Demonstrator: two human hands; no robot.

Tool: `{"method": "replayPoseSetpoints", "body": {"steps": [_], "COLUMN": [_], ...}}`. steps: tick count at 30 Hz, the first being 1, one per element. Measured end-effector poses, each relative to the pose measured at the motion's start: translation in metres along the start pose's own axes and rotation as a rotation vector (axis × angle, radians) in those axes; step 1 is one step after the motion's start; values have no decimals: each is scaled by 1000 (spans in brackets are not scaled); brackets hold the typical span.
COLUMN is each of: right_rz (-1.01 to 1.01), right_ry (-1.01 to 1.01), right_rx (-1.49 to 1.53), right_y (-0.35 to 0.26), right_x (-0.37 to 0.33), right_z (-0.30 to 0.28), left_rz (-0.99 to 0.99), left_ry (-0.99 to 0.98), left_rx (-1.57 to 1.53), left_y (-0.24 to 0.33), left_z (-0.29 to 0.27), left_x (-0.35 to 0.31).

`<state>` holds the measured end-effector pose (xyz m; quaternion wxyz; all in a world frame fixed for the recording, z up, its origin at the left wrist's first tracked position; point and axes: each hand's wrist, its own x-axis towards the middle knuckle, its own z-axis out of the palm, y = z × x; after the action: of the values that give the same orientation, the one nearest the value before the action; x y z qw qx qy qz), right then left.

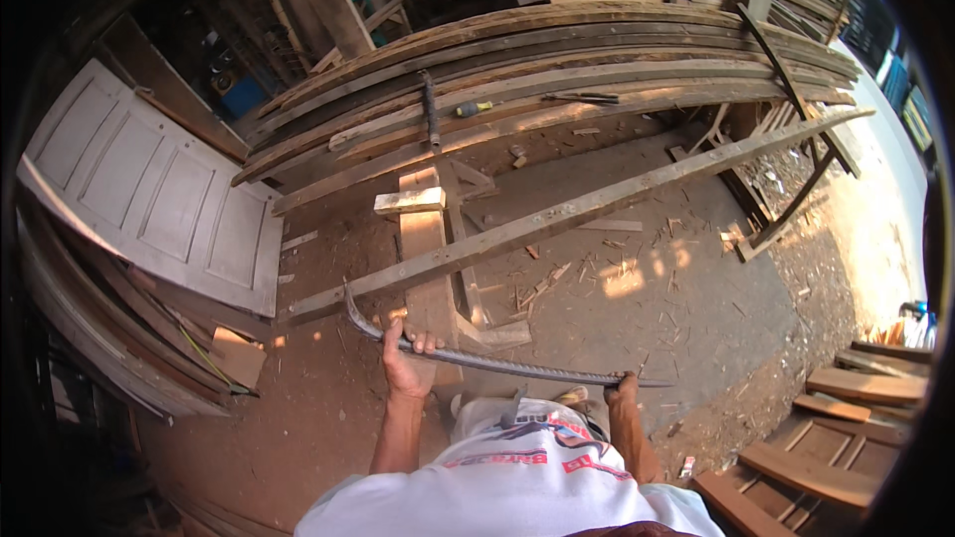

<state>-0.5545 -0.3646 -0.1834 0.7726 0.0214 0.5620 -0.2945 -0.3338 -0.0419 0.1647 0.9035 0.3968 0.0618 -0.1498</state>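
Observation:
A long ribbed steel pry bar (527, 368) with a curved, pointed left end lies crosswise in front of my body. My left hand (410, 366) is closed round it near the bend, and my right hand (623, 394) grips its straight end. The hooked tip reaches the near edge of a long timber beam (557, 217); whether they touch, I cannot tell. That beam slants from lower left to upper right, crossing a wooden support plank (426, 264). A short wood block (410, 201) sits on the plank beyond the beam.
Long boards (597, 50) are stacked across the back, with a hammer (430, 109), a yellow-handled screwdriver (475, 108) and dark pincers (582, 97) on them. At left leans a white panelled door (149, 179). Wood frames (806, 472) lie lower right; wood scraps litter the floor.

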Motion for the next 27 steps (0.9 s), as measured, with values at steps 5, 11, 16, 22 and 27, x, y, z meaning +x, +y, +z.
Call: {"method": "replayPoseSetpoints", "body": {"steps": [5, 11, 16, 22, 27], "right_rz": [10, -24, 30, -54, -500], "right_ry": [19, -97, -49, -170, 80], "right_rx": [42, 90, 142, -260, -364], "right_y": [-78, -125, -154, -260, -393], "right_x": [18, 80, 104, 99, 81], "right_z": [20, 20, 44, 88, 54], "left_rz": [-94, -188, -98, 28, -154], "left_ry": [-386, -906, -1294, -1427, -1371], "left_rx": [78, 349, 527, 716, 785], "left_y": [-69, -144, -224, -341, -431], "left_z": [86, 220, 289, 389, 471], "left_x": [-13, -2, 37, 91, 121]}}
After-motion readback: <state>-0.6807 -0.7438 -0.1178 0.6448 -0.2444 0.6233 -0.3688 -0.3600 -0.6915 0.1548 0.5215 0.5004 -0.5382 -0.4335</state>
